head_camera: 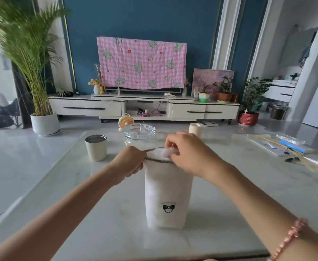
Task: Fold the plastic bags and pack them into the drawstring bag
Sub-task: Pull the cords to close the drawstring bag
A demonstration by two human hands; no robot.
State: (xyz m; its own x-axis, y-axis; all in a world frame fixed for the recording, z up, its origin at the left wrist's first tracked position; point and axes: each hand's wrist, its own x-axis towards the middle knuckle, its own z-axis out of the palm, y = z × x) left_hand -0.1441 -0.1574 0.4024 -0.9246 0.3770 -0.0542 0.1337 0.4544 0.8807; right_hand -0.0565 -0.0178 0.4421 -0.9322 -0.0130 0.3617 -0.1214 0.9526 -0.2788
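A drawstring bag (168, 194) stands upright on the table (229, 194) between the person's two hands. The left hand (130, 162) grips its rim on the left side, and the right hand (188, 153) is over its mouth, pinching a plastic bag (162, 153) that lies in the opening. A cup (96, 147) stands on the table left of the left hand. An ashtray (139, 131) sits beyond both hands, with a small fan (125, 121) farther back. A second cup (195, 129) stands just behind the right hand. Packets (280, 146) lie well to the right of the right hand.
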